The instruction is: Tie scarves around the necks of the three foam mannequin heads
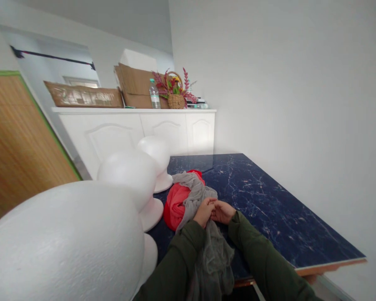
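Observation:
My left hand [204, 211] and my right hand [224, 212] meet above the near part of the table, fingertips touching and curled in. Both are closed on a thin, crumpled grey scarf [196, 196]; the exact pinch is hidden between the fingers. From my hands the scarf hangs down between my forearms, past the table's near edge. Its other end lies bunched over a red scarf [176, 205], heaped just left of my hands. Three white foam mannequin heads [65, 238] stand in a row on the left, the nearest one filling the lower left corner.
A dark blue marbled table [269, 209] extends to the right, against a plain wall. Behind it a white cabinet [119, 129] carries cardboard boxes [138, 90], a plastic bottle [154, 95] and a flower basket [176, 101]. On the far left leans a wooden panel [21, 142] with green edging.

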`<state>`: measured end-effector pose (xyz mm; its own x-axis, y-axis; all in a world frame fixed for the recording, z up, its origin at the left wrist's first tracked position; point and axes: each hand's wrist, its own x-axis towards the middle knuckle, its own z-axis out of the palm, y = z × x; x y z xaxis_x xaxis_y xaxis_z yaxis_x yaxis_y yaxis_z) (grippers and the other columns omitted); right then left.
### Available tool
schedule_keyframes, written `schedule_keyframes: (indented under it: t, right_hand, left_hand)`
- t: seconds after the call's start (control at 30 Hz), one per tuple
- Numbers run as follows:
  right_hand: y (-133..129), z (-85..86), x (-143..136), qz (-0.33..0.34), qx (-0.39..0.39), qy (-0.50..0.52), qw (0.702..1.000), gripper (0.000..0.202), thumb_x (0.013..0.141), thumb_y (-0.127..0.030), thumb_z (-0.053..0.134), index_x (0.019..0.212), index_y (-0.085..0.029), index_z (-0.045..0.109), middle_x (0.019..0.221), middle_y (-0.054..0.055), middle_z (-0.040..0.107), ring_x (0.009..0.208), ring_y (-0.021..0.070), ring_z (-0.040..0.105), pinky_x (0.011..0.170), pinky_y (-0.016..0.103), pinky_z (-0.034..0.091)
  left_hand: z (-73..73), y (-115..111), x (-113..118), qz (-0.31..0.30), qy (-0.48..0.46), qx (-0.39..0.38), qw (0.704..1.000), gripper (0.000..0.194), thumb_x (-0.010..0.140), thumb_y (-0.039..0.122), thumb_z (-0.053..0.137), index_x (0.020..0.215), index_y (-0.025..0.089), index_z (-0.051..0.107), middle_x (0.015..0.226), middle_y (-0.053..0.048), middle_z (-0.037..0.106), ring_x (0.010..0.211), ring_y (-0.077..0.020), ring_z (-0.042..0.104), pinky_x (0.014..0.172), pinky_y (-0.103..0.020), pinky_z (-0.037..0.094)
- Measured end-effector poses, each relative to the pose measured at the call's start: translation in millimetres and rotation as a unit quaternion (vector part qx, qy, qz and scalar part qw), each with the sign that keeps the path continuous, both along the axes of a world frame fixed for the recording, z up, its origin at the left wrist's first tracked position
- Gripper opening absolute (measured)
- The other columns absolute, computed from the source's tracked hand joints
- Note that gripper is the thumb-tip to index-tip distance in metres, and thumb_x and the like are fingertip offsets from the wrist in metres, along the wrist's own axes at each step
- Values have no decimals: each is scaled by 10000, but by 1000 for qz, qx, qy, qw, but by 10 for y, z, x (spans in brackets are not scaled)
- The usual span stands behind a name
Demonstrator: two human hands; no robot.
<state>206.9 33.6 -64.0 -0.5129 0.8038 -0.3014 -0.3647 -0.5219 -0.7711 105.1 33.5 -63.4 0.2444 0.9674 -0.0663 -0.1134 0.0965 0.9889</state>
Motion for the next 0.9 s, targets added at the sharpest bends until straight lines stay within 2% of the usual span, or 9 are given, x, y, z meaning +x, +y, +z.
schedule_keyframes:
  t: [0.27,0.5,0.9]
  right_hand:
    - [-21,30,-15,-7,4,-14,1000,73,639,-120,407,676,-151,463,479,-30,508,450,65,499,514,191,379]
    - [-36,52,-40,-9,14,-24,1000,66,664,-135,405,681,-155,466,477,-35,506,442,60,482,503,186,368]
    - [-29,-12,-39,-9,48,-30,998,103,639,-146,457,739,-162,479,509,-44,501,458,54,480,506,182,364]
  left_hand:
    - [47,-33,-7,-3,20,5,1000,433,516,18,385,912,140,510,671,3,526,507,-82,453,449,-181,330]
    - [61,-44,-12,-3,28,7,1000,460,488,19,366,908,147,504,651,15,509,452,-62,399,407,-171,280]
    - [66,-51,-2,-4,16,6,1000,496,451,7,365,913,133,490,624,18,504,441,-56,389,420,-167,284]
